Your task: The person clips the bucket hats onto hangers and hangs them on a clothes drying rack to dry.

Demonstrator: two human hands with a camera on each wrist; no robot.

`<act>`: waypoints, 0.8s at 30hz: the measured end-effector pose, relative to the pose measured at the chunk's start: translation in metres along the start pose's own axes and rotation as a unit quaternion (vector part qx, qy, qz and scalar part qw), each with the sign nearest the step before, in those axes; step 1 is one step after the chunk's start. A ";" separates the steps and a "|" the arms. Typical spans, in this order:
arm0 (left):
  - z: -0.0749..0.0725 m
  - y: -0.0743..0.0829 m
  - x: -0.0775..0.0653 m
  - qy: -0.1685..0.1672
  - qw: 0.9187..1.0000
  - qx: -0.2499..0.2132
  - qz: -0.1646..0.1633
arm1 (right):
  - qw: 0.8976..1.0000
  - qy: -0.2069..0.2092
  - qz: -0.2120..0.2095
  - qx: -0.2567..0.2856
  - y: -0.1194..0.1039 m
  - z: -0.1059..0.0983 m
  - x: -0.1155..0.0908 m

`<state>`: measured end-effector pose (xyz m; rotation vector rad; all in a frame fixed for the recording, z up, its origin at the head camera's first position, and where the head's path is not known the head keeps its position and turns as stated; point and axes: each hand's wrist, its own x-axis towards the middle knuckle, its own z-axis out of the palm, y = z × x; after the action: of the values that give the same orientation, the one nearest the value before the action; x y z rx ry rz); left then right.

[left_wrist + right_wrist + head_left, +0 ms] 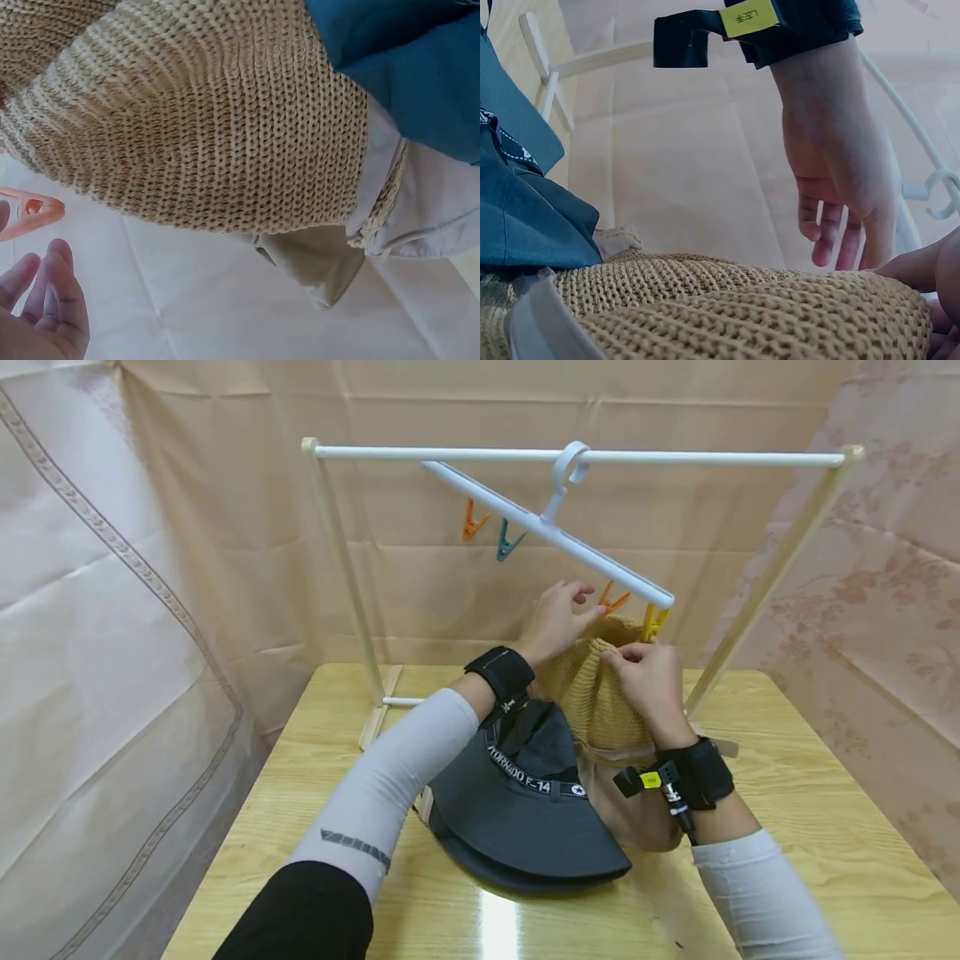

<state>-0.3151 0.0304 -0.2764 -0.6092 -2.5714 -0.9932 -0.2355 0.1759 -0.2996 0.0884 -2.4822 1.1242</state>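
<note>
A tan knitted hat (592, 693) with a beige fabric brim hangs below the low right end of a tilted white hanger (555, 533). My right hand (651, 681) pinches the knit's upper edge, just under a yellow clip (655, 622). Left of that clip is an orange clip (615, 602), and my left hand (557, 620) is beside it, thumb at the clip. In the left wrist view the left fingers (64, 300) are loosely bent and apart from the knit (225, 135). Whether the thumb presses the clip is hard to tell.
A dark bucket hat (525, 827) with white lettering lies on the wooden table (300, 835) in front of the knitted one. The hanger hooks over the white rail (450, 454) of a wooden-legged stand. Orange (472, 520) and blue-grey (507, 542) clips hang at its raised left side.
</note>
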 end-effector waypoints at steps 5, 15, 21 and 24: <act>0.001 0.005 0.005 0.008 1.000 0.009 0.018 | 1.000 0.006 -0.007 -0.002 0.003 0.002 0.000; 0.000 0.021 0.011 0.020 0.995 0.096 0.018 | 1.000 0.002 -0.019 -0.002 0.001 0.003 0.000; 0.003 0.024 0.007 0.047 0.993 0.111 0.004 | 1.000 0.004 -0.017 -0.003 -0.001 0.004 -0.001; 0.005 0.024 0.007 0.061 0.993 0.102 0.010 | 1.000 0.005 -0.023 -0.001 -0.001 0.005 -0.002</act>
<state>-0.3097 0.0513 -0.2636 -0.5008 -2.5122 -0.7245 -0.2354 0.1717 -0.3022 0.1371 -2.4594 1.0993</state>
